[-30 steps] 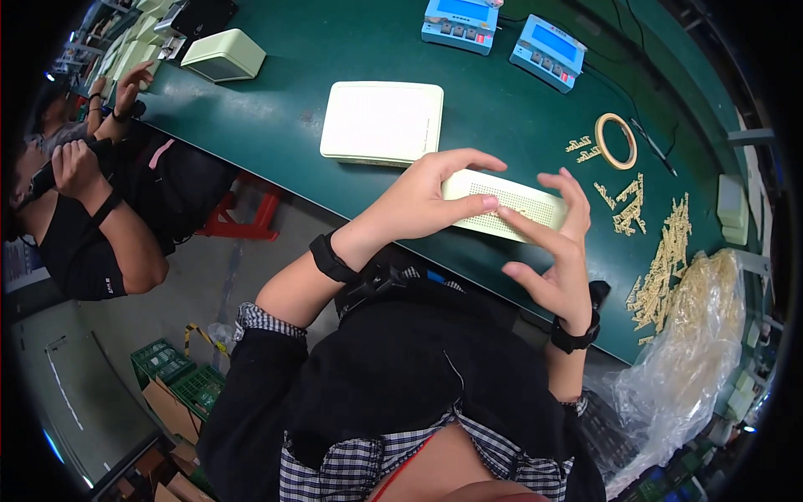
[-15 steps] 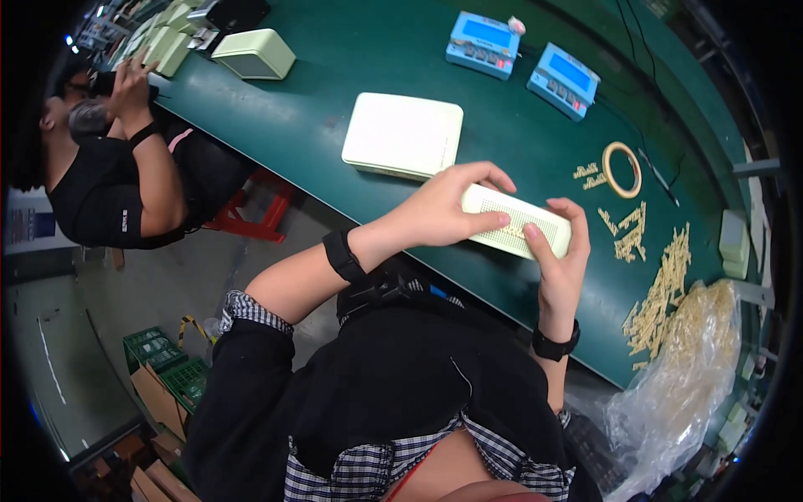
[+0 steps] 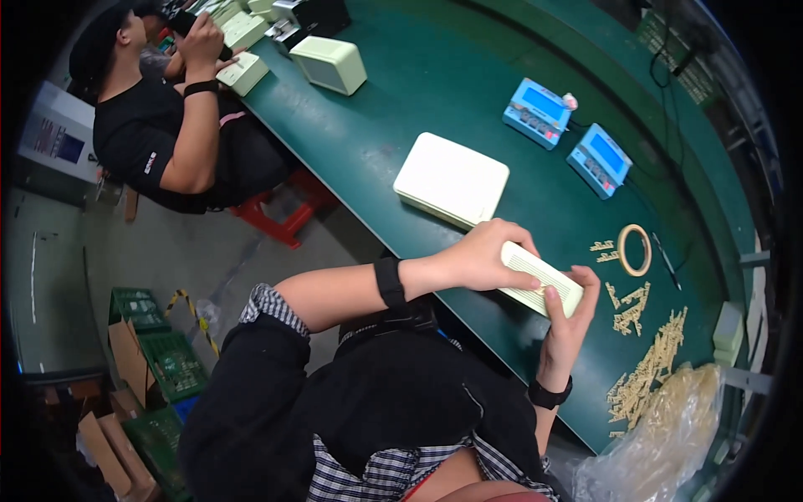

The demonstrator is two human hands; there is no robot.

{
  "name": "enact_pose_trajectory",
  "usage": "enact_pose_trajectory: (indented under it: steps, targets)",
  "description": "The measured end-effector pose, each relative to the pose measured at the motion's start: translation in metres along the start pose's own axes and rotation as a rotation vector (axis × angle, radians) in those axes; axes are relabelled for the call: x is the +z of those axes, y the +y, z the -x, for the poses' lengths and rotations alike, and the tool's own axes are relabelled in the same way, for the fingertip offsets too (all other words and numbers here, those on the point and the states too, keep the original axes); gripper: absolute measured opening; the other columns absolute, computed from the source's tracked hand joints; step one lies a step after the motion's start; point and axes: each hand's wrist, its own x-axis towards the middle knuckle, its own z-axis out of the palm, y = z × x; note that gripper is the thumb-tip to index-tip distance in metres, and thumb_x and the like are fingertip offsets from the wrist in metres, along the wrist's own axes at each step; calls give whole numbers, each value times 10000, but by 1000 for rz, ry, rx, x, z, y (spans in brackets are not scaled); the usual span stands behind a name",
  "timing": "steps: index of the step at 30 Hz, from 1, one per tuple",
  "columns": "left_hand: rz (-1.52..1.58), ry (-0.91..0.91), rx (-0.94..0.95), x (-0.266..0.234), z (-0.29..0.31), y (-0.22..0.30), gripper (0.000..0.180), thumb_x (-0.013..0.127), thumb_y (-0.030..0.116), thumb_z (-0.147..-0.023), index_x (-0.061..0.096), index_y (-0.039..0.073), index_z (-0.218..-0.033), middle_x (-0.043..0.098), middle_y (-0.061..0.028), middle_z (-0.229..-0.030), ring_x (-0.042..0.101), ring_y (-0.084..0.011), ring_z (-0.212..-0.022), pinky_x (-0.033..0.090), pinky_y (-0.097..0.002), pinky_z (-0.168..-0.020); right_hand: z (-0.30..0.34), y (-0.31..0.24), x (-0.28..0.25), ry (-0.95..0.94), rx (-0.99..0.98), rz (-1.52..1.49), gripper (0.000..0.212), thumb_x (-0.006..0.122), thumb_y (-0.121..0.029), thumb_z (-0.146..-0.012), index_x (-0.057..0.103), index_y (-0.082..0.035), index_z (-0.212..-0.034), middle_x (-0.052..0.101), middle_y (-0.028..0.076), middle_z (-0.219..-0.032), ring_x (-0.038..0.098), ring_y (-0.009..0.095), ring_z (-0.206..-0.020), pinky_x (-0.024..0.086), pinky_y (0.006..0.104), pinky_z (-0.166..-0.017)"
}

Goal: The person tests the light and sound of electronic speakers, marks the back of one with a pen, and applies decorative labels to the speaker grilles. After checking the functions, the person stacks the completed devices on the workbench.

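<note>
Between my hands is a pale green box-shaped speaker [image 3: 559, 276], its perforated grille facing up, held over the near side of the green table. My left hand [image 3: 483, 256] grips its left end, fingers over the far edge and thumb on the grille. The right end is in my right hand [image 3: 570, 322], whose thumb also presses on the grille. Both thumb tips meet by a small gold-coloured piece [image 3: 543, 289], mostly hidden under them. Just beyond my left hand, a larger pale green box [image 3: 453, 177] lies flat with its smooth white face up.
Right of my hands lie gold-coloured small pieces [image 3: 652, 360], a tape roll [image 3: 635, 250], a pen [image 3: 666, 261] and a clear plastic bag [image 3: 661, 443]. Two blue devices [image 3: 539, 113] stand farther back. Another speaker [image 3: 329, 64] and a seated co-worker [image 3: 159, 138] are at far left.
The whole view has swung, so the table things sit lower and mostly farther right. Both my hands keep their hold on the speaker, thumbs still together on the grille.
</note>
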Motion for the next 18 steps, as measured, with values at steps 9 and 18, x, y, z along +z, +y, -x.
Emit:
enact_pose_trajectory:
  steps: [9, 18]
  targets:
    - [125, -81, 5, -9, -5, -2, 257, 745, 205, -843, 700, 34, -1029, 655, -109, -943, 633, -198, -900, 485, -312, -825, -1, 7, -7, -40, -30, -104, 461, 707, -77, -837, 482, -35, -1237, 535, 75, -1090, 526, 164, -1040, 428, 304, -929]
    - [-68, -106, 420, 2, 33, -16, 313, 779, 187, -786, 683, 66, -1059, 631, -79, -1082, 570, -255, -1092, 455, -399, -953, 28, -4, -27, -257, -228, 394, 761, 849, -189, -634, 492, -11, -1281, 523, 148, -1225, 514, 313, -1124, 397, 427, -1010]
